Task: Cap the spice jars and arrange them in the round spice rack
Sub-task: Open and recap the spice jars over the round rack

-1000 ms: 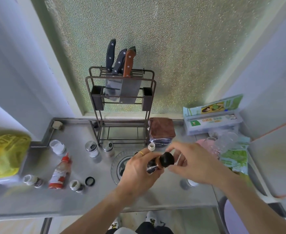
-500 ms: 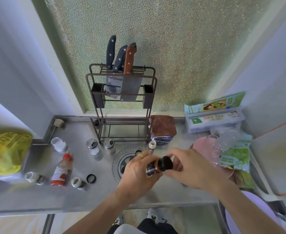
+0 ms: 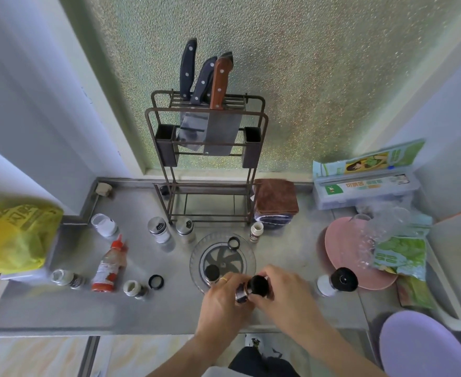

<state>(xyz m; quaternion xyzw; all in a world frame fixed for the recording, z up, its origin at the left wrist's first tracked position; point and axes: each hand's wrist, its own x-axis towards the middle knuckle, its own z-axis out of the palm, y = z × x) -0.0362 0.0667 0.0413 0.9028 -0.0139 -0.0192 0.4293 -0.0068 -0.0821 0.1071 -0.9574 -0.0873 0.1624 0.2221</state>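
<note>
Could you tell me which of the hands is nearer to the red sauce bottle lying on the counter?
Left. The left hand is nearer the red sauce bottle; the right hand is farther off, beyond the left.

i see the round clear spice rack (image 3: 196, 263) on the steel counter (image 3: 142, 308), before the wire knife stand (image 3: 206, 170); a black-capped jar (image 3: 211, 273) stands in it, the red-capped squeeze bottle (image 3: 109, 265) lying well left.

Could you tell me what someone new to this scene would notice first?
Front and centre, the left hand holds a small spice jar while the right hand grips its black cap, just in front of the clear round spice rack. Behind, three knives stand in a dark metal knife rack.
</note>
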